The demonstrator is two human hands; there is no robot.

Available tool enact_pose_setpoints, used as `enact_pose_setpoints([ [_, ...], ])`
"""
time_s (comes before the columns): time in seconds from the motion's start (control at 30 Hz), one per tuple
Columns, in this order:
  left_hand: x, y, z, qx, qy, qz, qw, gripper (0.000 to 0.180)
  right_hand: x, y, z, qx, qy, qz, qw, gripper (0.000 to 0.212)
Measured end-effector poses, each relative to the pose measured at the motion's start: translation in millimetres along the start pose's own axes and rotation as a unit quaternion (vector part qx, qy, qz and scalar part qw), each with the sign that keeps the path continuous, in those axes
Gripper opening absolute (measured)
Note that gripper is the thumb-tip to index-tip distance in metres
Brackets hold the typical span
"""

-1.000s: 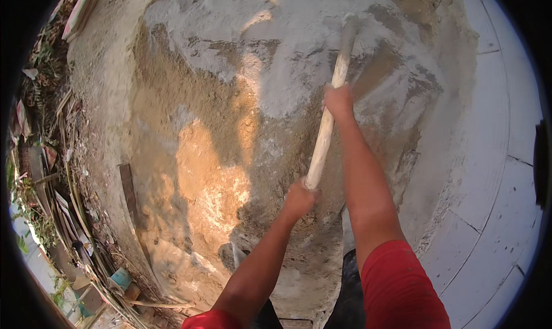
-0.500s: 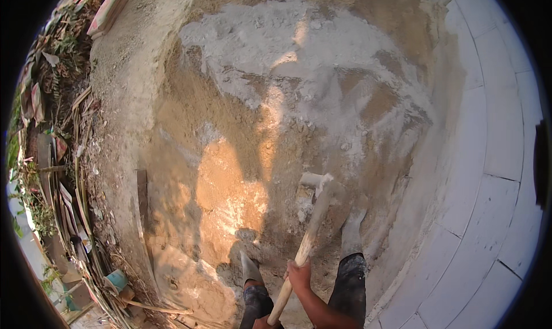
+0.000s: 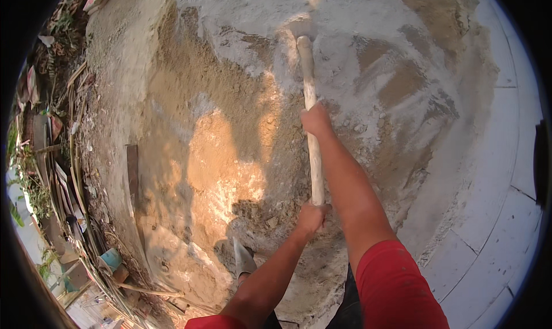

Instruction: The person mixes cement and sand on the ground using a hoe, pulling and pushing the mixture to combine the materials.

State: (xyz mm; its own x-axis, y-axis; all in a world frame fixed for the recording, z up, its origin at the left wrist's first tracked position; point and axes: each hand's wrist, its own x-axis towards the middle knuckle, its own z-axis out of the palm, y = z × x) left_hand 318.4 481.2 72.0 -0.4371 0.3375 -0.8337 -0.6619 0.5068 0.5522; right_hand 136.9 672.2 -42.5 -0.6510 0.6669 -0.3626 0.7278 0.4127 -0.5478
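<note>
Both my hands grip the pale wooden handle of a hoe point(image 3: 314, 162), which points away from me up the middle of the view. My left hand point(image 3: 311, 218) is closed around the near end of the handle. Farther up, my right hand point(image 3: 317, 121) wraps around its middle. The hoe's blade point(image 3: 301, 26) rests at the far side, on or in a spread of grey powder point(image 3: 241, 16) lying over brown sand point(image 3: 190, 70). How deep the blade sits cannot be made out.
A white block wall point(image 3: 489, 174) curves along the right. On the left lie sticks and plant debris point(image 3: 72, 174), a short board point(image 3: 132, 171) and a light blue container point(image 3: 111, 258). My left boot point(image 3: 244, 259) stands on the sand near me.
The hoe has swung from close by my feet out to the far grey powder. Both arms have stretched forward with it, and my hands stay on the handle.
</note>
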Motion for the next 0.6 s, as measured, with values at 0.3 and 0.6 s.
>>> enact_pose_setpoints([
  [0.3, -241, -117, -93, 0.081, -0.078, -0.268, 0.957, 0.033, -316, 20, 14, 0.171, -0.126, 0.242, 0.947, 0.043],
  [0.6, -282, -99, -59, 0.316, -0.082, -0.126, 0.937, 0.046, -374, -18, -193, 0.524, 0.025, 0.278, 0.805, 0.037],
])
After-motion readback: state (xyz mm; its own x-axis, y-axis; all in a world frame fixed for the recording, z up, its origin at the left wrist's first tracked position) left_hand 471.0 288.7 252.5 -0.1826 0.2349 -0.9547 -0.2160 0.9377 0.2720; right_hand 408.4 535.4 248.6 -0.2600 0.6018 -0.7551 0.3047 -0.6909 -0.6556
